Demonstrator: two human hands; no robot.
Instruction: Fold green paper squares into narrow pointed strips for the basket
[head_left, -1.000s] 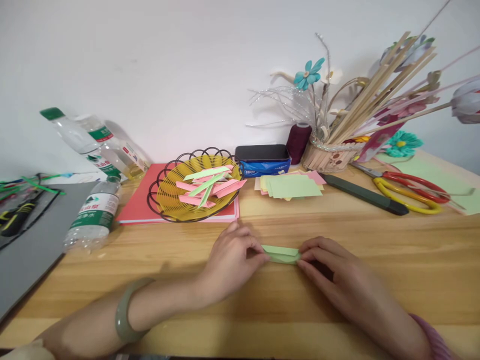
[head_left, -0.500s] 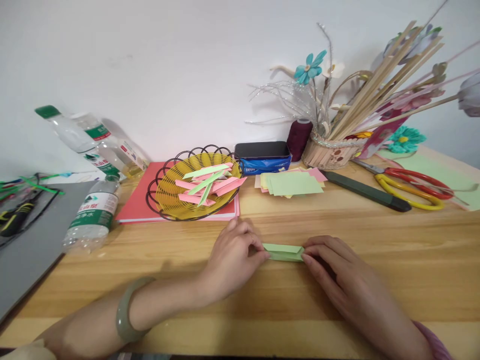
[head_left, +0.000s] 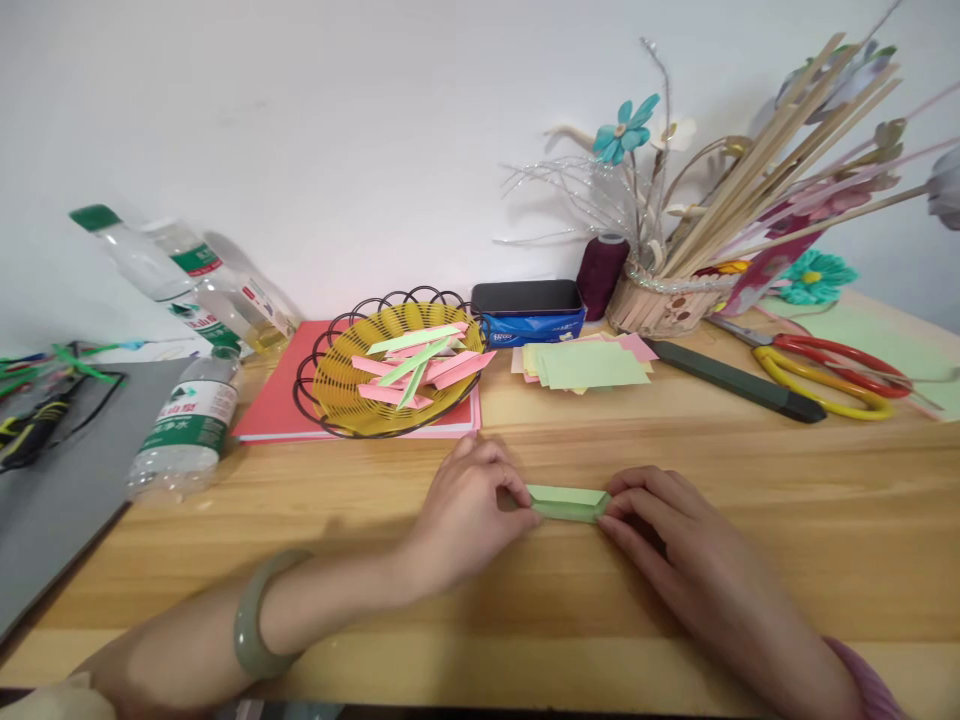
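Observation:
Between my hands a small green paper strip, folded lengthwise, lies low over the wooden table. My left hand pinches its left end between thumb and fingers. At the right end, my right hand closes thumb and fingertips on the paper. Beyond my left hand stands a yellow woven basket with a black looped rim, holding several folded pink and green paper strips. A stack of small green, yellow and pink paper sheets lies past the strip.
Red paper lies under the basket. Plastic bottles stand at the left. Behind are a blue-wrapped box, a purple thread spool and a flower holder. A dark green cutter and scissors lie at the right.
Both hands keep hold of the green strip in nearly the same place. The right thumb has shifted slightly left along the strip's lower edge. The whole view has moved a little.

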